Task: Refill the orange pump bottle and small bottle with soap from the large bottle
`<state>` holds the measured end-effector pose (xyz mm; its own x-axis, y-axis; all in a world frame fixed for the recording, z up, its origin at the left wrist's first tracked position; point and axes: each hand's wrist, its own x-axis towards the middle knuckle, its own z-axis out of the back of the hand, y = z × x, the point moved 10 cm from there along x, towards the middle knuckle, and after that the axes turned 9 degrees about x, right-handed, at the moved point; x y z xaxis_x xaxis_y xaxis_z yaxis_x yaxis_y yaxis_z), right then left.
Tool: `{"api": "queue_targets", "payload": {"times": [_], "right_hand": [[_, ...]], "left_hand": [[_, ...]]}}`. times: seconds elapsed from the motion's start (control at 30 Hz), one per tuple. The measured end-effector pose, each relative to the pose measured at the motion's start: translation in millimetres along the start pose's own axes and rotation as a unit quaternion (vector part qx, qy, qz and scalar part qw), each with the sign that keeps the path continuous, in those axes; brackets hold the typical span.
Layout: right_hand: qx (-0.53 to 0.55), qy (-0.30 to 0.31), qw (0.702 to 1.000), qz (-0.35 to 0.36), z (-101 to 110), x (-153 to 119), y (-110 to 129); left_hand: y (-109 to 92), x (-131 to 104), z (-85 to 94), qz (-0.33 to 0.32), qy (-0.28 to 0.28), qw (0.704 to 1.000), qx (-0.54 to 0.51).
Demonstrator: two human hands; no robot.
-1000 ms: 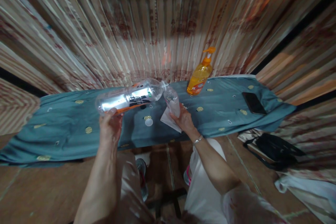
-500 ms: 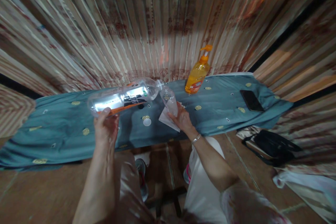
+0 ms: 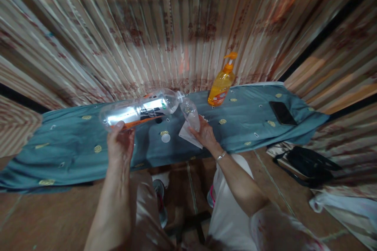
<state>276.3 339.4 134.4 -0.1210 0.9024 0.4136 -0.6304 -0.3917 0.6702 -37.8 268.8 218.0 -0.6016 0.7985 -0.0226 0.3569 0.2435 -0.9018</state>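
My left hand is closed round the lower end of a large clear plastic bottle with a silver, black and orange label. That bottle lies nearly level in the air, its neck pointing right. My right hand grips a smaller clear plastic bottle, tilted so its mouth meets the large bottle's mouth. A white tissue hangs below the small bottle at my right fingers; whether the fingers pinch it too is unclear. On the cloth between my hands lies a round white cap.
An orange pump bottle stands at the back of the teal-clothed table. A black phone lies at the right end. Behind hangs a striped curtain. A black bag is low on the right.
The view has shifted very slightly. Both hands keep their hold, and the two bottles stay mouth to mouth in almost the same pose.
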Motion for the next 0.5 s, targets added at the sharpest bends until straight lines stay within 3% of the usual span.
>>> {"api": "queue_targets", "payload": {"times": [0.5], "right_hand": [[0.018, 0.005, 1.000, -0.004, -0.3, -0.7, -0.4]], "left_hand": [[11.0, 6.8, 4.1, 0.028, 0.012, 0.999, -0.016]]}}
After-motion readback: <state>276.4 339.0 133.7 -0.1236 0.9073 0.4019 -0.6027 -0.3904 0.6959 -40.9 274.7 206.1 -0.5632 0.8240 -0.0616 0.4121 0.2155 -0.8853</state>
